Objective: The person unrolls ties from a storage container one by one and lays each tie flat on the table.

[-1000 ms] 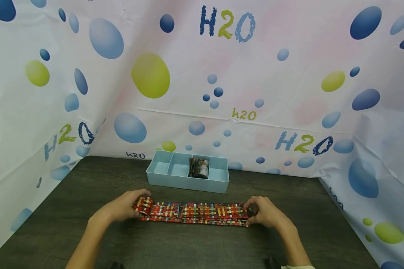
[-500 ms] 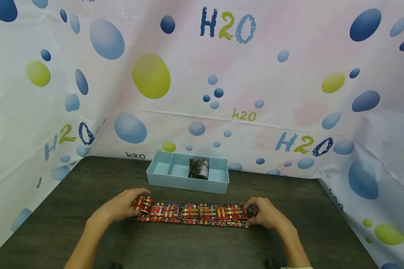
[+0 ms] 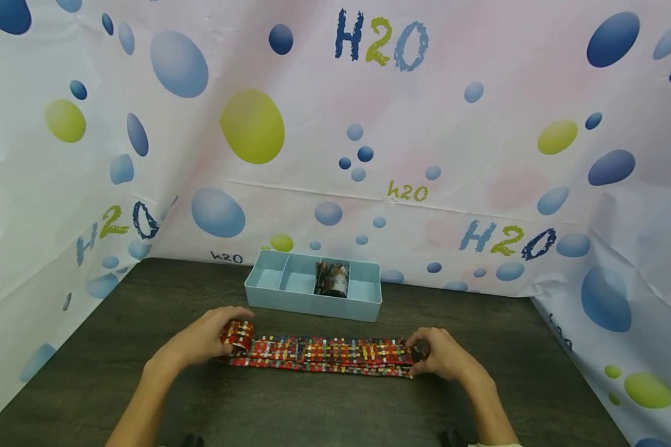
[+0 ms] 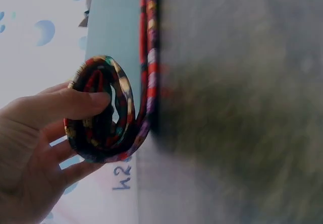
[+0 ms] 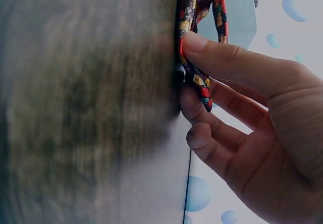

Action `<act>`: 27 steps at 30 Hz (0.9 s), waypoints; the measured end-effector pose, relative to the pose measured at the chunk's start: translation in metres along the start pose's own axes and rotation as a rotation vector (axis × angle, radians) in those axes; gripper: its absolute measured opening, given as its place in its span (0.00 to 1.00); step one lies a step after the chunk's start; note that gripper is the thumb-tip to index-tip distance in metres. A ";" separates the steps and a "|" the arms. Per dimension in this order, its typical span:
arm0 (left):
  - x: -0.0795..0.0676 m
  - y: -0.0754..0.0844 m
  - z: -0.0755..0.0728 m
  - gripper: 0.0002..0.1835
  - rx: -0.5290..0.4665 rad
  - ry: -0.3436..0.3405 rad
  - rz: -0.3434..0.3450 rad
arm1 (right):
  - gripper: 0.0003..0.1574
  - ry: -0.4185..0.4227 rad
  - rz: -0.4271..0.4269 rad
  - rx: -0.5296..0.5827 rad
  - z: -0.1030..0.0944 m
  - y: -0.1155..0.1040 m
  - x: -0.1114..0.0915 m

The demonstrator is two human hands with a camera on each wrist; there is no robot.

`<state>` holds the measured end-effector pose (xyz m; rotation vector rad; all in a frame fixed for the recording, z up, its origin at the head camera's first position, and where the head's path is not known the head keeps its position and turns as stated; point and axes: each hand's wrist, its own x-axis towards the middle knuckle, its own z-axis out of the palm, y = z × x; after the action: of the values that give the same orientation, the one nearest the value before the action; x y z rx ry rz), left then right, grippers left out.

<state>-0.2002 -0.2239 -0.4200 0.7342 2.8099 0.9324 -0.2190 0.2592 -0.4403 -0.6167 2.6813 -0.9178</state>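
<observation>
A necktie (image 3: 335,351) with a red, yellow and blue woven pattern lies folded lengthwise in layers across the dark table. Its left end is wound into a loose roll (image 4: 126,90). My left hand (image 3: 201,340) grips that roll, thumb laid into its open side and fingers behind it, as the left wrist view shows. At the other end my right hand (image 3: 444,355) pinches the layers between thumb and fingers. In the right wrist view a pointed bit of the necktie (image 5: 204,95) sticks out past the right thumb.
Behind the necktie stands a pale blue box (image 3: 313,304) with several compartments. One compartment holds a dark brown and grey rolled bundle (image 3: 334,280). A white sheet printed with blue and green spots (image 3: 251,127) hangs behind and beside the table (image 3: 324,410).
My left hand has risen slightly with the roll, which has tipped a little. The right hand stays at its end of the necktie.
</observation>
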 end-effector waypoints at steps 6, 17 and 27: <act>-0.009 -0.008 -0.015 0.37 -0.048 0.032 -0.017 | 0.27 0.001 0.009 0.016 -0.001 -0.001 0.000; -0.029 -0.026 -0.037 0.43 -0.023 0.010 -0.205 | 0.27 0.004 0.011 0.003 -0.001 0.000 0.000; -0.027 -0.038 -0.037 0.45 0.115 -0.047 -0.328 | 0.27 -0.004 0.010 0.013 0.000 -0.001 0.000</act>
<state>-0.2003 -0.2832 -0.4137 0.2851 2.8388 0.6939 -0.2185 0.2589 -0.4399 -0.6007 2.6708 -0.9290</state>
